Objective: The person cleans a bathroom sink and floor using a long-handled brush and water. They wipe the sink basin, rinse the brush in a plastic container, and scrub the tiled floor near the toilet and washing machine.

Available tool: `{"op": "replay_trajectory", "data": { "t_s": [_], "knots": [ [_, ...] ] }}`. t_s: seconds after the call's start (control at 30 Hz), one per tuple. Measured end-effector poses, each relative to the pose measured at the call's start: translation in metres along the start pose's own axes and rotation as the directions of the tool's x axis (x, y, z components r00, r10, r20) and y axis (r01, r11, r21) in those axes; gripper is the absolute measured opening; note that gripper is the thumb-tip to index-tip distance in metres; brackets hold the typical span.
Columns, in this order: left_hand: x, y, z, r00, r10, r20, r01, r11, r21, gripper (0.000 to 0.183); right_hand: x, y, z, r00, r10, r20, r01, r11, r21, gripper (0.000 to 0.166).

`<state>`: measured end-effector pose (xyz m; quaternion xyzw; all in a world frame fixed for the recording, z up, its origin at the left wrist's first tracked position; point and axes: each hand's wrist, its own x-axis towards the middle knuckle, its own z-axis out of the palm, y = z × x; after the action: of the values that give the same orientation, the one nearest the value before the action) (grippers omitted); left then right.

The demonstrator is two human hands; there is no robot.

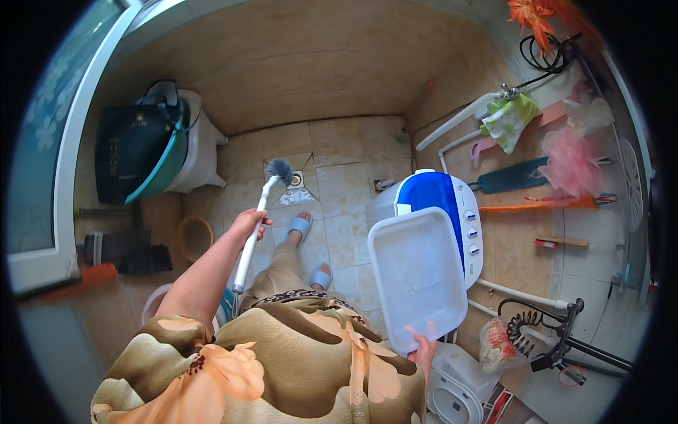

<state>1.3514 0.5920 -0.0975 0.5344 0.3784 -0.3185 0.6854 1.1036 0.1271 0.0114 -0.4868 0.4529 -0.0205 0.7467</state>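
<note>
In my left hand (253, 223) is the white handle of a long scrubbing brush (249, 249). The brush's round grey bristle head is beside the floor drain (296, 180), as seen from above; whether it touches the floor I cannot tell. White residue or foam lies by the drain. My right hand (423, 351) grips the near rim of a white plastic basin (424, 275), with fingers showing faintly through its wall. That basin overlaps the top of a small blue and white washing machine (431, 191); whether it rests there is unclear.
A white stool (204, 143) bears a teal basin (159, 172) and a dark bag (127, 153) at the left. A tan bucket (195, 238) stands below them. Pipes (455, 122), a pink bath puff (572, 161) and brushes line the right wall. A white lidded bin (455, 392) is at the lower right.
</note>
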Motion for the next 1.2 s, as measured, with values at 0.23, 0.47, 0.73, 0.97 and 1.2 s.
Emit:
{"op": "replay_trajectory", "data": {
  "t_s": [0.23,0.47,0.73,0.97,1.2],
  "knots": [
    [0.076,0.087,0.029,0.988,-0.068,0.139,0.041,0.981,0.191,0.017,-0.019,0.008,0.047,0.989,-0.010,-0.150,0.010,1.000,0.000,0.070],
    [0.114,0.153,0.082,0.957,-0.102,0.272,0.011,0.949,0.316,0.017,-0.021,0.015,0.069,0.967,0.003,-0.255,0.022,0.995,0.096,0.070],
    [0.132,0.179,0.159,0.940,-0.127,0.317,-0.026,0.899,0.437,0.022,-0.004,-0.015,0.092,0.960,-0.038,-0.279,0.072,0.991,0.113,0.068],
    [0.124,0.183,0.180,0.934,-0.082,0.347,-0.059,0.925,0.376,0.022,0.017,-0.029,0.091,0.963,-0.061,-0.263,0.106,0.981,0.161,0.067],
    [0.119,0.169,0.189,0.940,-0.097,0.327,-0.091,0.852,0.515,0.022,0.026,-0.015,0.085,0.973,-0.044,-0.225,0.097,0.968,0.230,0.066]
  ]
}}
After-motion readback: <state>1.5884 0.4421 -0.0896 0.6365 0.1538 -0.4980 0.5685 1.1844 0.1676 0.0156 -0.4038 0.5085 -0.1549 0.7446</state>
